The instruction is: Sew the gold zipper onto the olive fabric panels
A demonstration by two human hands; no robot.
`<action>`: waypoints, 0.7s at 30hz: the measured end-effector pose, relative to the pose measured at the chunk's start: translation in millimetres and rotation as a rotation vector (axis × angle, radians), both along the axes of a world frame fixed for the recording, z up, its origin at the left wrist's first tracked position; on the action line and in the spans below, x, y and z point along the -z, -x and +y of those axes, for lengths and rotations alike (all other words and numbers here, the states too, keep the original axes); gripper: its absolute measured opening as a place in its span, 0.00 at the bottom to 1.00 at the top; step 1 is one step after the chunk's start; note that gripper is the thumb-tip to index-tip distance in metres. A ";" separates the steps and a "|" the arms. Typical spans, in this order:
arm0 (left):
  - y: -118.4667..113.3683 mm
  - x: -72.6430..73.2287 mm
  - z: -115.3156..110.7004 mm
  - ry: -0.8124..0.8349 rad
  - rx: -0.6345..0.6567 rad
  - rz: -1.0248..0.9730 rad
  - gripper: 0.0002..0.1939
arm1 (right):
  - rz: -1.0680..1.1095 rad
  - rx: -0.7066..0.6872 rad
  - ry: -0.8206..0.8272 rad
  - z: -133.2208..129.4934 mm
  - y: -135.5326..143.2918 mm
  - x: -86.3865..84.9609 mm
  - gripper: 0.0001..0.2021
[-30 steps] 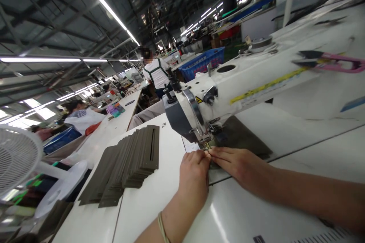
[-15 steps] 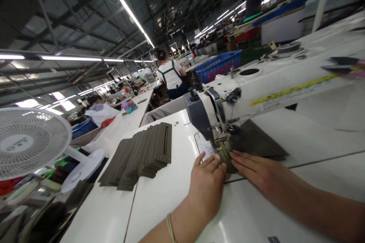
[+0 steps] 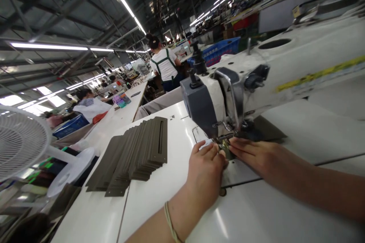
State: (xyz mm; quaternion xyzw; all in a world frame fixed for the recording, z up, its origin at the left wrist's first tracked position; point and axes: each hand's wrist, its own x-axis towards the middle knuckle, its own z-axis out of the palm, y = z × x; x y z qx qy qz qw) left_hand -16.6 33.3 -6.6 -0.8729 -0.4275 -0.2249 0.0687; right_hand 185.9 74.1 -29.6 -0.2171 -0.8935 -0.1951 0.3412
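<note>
Your left hand (image 3: 205, 169) sat knuckles-up just left of the needle, fingers curled close together, tips pressing down on the near edge of the dark fabric piece (image 3: 258, 131). Whether they nipped the edge or only pinned it flat, I couldn't tell. Your right hand (image 3: 256, 155) lay flat from the right, fingers straight and side by side, tips on the same piece right at the presser foot (image 3: 225, 138).

That piece lay on the bed of the sewing machine (image 3: 256, 83), under the head and running off to the far right. It looked thin, light and floppy, the sort of cloth that slides easily on the smooth white table (image 3: 159, 205), so flat fingertip pressure near the stitching line seemed the sound hold, one hand each side of the foot.

The needle itself was lost behind the grey head and your fingertips, and the small brassy part between your hands was too blurred to name. The near end of the piece was covered by your hands.

To the left sat a fanned stack of dark panels (image 3: 134, 153), each with a slot, and farther left a white fan (image 3: 19, 140), cut off by the frame. Other people worked at far tables.
</note>
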 end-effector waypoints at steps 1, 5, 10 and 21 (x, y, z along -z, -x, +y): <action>0.3 1.3 2.5 -0.003 -0.005 -0.006 0.04 | 0.009 -0.002 0.020 1.5 1.0 -1.4 0.24; 0.2 3.8 7.9 -0.015 -0.012 -0.049 0.03 | 0.038 0.006 0.027 3.2 5.3 -10.1 0.24; -0.9 4.2 7.7 0.004 -0.021 -0.060 0.04 | 0.041 0.002 -0.033 3.2 7.0 -15.8 0.25; -0.1 9.0 13.3 -0.034 -0.027 -0.085 0.04 | 0.082 -0.052 0.012 5.4 8.7 -18.3 0.23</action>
